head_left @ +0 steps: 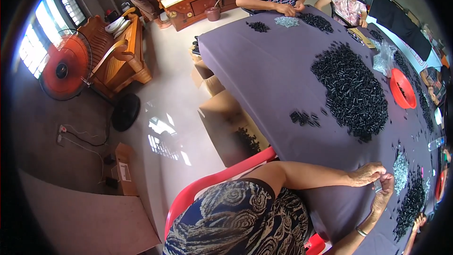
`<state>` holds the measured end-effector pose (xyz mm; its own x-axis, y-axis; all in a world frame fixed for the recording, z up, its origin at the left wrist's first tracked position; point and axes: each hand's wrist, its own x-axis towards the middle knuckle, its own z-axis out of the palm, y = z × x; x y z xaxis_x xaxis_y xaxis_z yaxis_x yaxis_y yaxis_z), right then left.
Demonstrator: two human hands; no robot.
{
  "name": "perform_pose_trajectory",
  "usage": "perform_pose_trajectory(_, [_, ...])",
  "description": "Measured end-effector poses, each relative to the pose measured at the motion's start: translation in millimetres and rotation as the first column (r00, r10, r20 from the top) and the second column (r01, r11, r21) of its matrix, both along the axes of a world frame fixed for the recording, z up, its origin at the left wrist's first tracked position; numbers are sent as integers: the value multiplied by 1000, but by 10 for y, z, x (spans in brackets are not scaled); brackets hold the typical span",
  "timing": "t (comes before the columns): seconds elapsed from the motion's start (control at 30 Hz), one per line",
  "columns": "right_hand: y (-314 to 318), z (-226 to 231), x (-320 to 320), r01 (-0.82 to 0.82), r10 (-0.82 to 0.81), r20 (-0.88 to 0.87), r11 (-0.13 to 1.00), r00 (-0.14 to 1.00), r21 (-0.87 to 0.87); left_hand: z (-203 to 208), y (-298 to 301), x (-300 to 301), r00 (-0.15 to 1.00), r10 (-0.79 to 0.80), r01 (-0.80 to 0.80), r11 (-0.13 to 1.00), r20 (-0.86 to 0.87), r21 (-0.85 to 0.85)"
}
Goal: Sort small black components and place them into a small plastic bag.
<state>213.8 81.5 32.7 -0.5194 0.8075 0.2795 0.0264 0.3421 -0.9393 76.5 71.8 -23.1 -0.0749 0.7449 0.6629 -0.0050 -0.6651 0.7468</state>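
Note:
Over the right part of the purple-grey tablecloth (255,85), my two hands meet. My left hand (367,174) has its fingertips pinched together, close against those of my right hand (384,192). A band circles my right wrist. Something small and pale shows between the hands, too small to name. Just right of them lies a pile of small, pale, shiny pieces (400,172). Below that spreads a pile of small black pieces (411,205). Farther off sits a big heap of short black cylinders (351,92), with a small group of black cylinders (304,118) beside it.
A red bowl (402,89) and a clear bag of pale pieces (384,59) stand beyond the heap. Two people work across the table; another person's hand (419,222) appears lower right. Left of the table are cardboard boxes (219,123), a fan (63,68) and a wooden bench (118,52).

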Motion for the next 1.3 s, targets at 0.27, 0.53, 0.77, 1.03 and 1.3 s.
perform_pose_trajectory(0.27, [-27,4,14,-61,34,-168,986,985,-157,97,-92,44,988,-66,83,990,140,-115])
perform_pose_trajectory(0.53, [-16,-104,-22,163,-144,112,968,983,-191,126,-122,18,787,-292,455,870,544,-190])
perform_pose_trajectory(0.77, [-58,-76,-109,254,-232,134,949,964,-188,-60,17,77,992,34,-17,990,121,-139])
perform_pose_trajectory(1.03, [-35,-113,-96,218,-219,24,940,975,-264,56,-102,26,992,112,-117,990,-61,-79])
perform_pose_trajectory(1.3, [-64,-95,-117,130,-161,-75,941,984,-312,155,-186,-79,978,103,-116,991,-179,-64])
